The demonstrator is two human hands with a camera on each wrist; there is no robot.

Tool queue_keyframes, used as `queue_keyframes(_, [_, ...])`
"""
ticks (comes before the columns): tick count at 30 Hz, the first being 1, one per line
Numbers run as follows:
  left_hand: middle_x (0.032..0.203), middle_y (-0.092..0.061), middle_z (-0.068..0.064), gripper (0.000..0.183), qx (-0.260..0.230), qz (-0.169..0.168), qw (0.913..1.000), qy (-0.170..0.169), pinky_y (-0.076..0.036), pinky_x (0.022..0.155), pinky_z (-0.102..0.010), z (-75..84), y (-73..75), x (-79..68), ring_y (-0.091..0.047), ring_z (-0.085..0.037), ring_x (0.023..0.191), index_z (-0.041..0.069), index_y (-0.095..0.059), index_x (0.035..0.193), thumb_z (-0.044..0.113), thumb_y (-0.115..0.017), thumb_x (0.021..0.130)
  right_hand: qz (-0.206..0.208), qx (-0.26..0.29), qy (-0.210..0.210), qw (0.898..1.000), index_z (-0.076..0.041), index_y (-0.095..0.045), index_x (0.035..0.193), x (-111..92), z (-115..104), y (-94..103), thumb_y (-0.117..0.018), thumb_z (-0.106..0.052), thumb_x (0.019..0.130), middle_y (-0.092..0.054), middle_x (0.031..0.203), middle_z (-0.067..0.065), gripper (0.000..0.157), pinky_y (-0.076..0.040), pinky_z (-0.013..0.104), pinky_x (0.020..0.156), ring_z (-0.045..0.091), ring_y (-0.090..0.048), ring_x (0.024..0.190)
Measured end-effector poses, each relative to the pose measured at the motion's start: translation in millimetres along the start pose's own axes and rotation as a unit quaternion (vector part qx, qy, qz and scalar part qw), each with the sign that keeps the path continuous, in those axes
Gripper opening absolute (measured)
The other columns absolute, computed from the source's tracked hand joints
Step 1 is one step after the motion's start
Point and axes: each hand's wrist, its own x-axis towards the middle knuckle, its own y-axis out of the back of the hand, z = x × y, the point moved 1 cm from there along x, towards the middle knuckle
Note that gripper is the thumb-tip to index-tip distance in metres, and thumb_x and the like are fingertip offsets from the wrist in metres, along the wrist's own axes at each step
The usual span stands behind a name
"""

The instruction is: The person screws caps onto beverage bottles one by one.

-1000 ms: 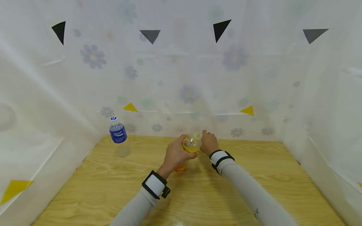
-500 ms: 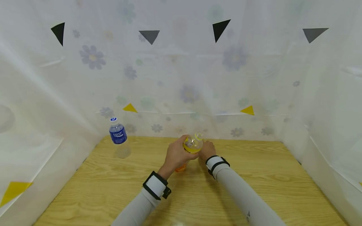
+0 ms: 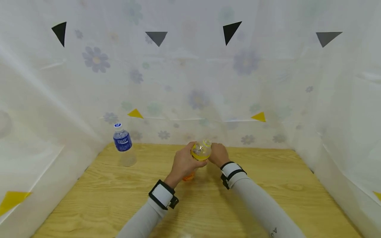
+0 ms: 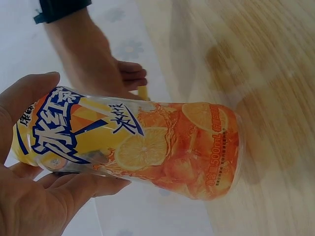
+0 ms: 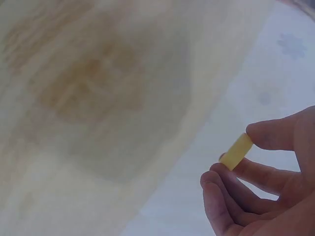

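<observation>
My left hand point(image 3: 182, 162) grips the upper part of an iced tea bottle point(image 4: 147, 140), whose label is orange and yellow with lemon slices. In the head view, the bottle's uncapped mouth point(image 3: 207, 142) tops a clear shoulder with yellow on it. Whether its base touches the table cannot be told. Close by on the right is my right hand point(image 3: 219, 154), its fingertips hidden from the head camera. The right wrist view shows a small yellow bottle cap point(image 5: 236, 152) pinched between thumb and fingers, apart from the bottle.
A clear bottle with a blue label point(image 3: 122, 142) and a white-and-blue cap stands upright at the table's back left. The wooden table point(image 3: 119, 198) is enclosed by pale flowered sheeting point(image 3: 178, 82) behind and at both sides.
My right hand dipped lower beside the bottle, then rose slightly and moved a little right. The left hand and its bottle have stayed almost in place.
</observation>
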Motion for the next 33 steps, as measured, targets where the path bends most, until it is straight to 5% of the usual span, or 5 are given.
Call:
queue_keyframes(11, [0.119, -0.071, -0.008, 0.076, -0.007, -0.005, 0.9999, 0.006, -0.057, 0.080, -0.042, 0.6, 2.8, -0.4, -0.069, -0.025, 0.099, 0.013, -0.057, 0.141, 0.034, -0.088, 0.075, -0.082, 0.064, -0.053, 0.993, -0.005, -0.057, 0.078, -20, -9, 55.1, -0.064, -0.015, 0.091, -0.043, 0.058, 0.001, 0.018, -0.031, 0.028, 0.049, 0.015, -0.040, 0.048])
queue_keyframes(20, [0.121, -0.071, -0.013, 0.073, -0.017, -0.009, 0.9998, 0.011, -0.057, 0.080, -0.044, -3.6, 4.3, 1.2, -0.070, -0.027, 0.100, 0.014, -0.057, 0.139, 0.033, -0.089, 0.075, -0.108, 0.086, -0.039, 0.990, -0.001, -0.072, 0.093, -38, 3, 58.8, -0.066, -0.020, 0.088, -0.067, 0.075, 0.007, 0.021, -0.044, 0.032, 0.057, 0.019, -0.055, 0.059])
queue_keyframes(33, [0.117, -0.072, -0.007, 0.074, -0.001, -0.006, 0.9999, 0.008, -0.057, 0.079, -0.042, 0.4, 2.7, 0.2, -0.070, -0.024, 0.097, 0.014, -0.058, 0.138, 0.033, -0.089, 0.074, -0.124, 0.106, -0.059, 0.985, 0.001, -0.072, 0.099, -46, 5, 56.9, -0.063, -0.019, 0.091, -0.066, 0.077, 0.006, 0.023, -0.043, 0.030, 0.057, 0.017, -0.053, 0.059])
